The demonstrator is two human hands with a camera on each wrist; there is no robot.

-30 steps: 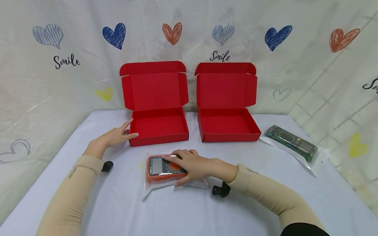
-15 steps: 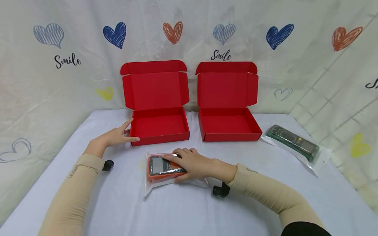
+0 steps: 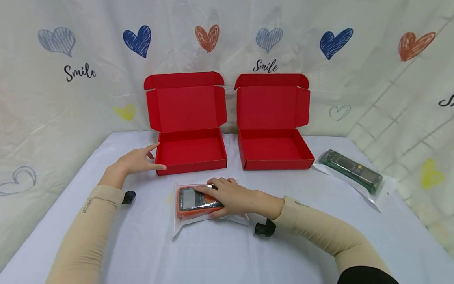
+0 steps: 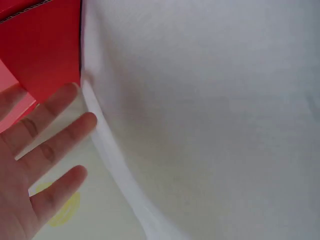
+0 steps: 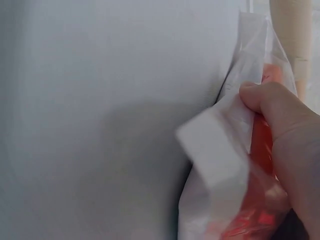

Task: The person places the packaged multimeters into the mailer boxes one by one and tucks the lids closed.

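An orange multimeter with a grey screen lies in a clear plastic bag on the white cloth, front and centre. My right hand grips it from above, covering its right part. In the right wrist view, the thumb presses the bagged meter's orange side. My left hand is at the front left corner of the left red box, thumb by the front wall and index finger along the left side. Its other fingers are spread and fairly straight in the left wrist view. The box's lid stands up at the back.
A second red box, lid raised, stands to the right of the first. Further right lies a dark green device in a clear bag, close to that box's front right corner. Behind the table hangs a white curtain printed with hearts.
My right thumb has drawn in against the near side of the multimeter, tightening the grip. The left hand and the boxes stay in place.
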